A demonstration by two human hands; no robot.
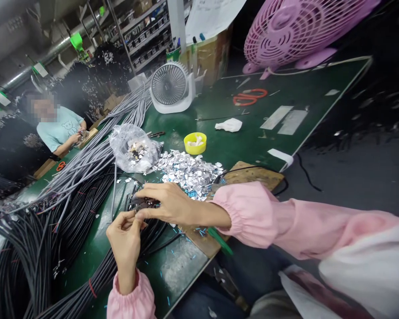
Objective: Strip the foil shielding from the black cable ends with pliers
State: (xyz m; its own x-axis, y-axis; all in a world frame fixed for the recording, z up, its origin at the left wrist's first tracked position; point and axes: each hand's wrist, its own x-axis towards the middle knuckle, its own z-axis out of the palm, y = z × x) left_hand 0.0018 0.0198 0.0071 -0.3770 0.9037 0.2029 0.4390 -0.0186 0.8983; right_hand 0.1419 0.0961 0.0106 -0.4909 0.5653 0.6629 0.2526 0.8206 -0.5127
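Observation:
My left hand (124,241) is closed in a pinch, thumb against forefinger, at the ends of a bundle of black cables (111,268). What lies between those fingertips is too small to make out. Just above it, my right hand (171,204) curls over from the right, its thumb meeting the left fingertips. A dark object (146,203) shows under its bent fingers, mostly hidden, and its kind is unclear. Beside the right hand lies a heap of silvery foil scraps (193,173) mixed with small blue bits. A green handle (221,241) pokes out below the right wrist.
Grey cables (96,148) and more black cables (29,257) cover the table's left side. Around the far side are a clear plastic bag (133,148), yellow dish (195,143), small white fan (169,86), orange-handled scissors (249,97) and pink fan (292,33). A co-worker (61,126) sits far left.

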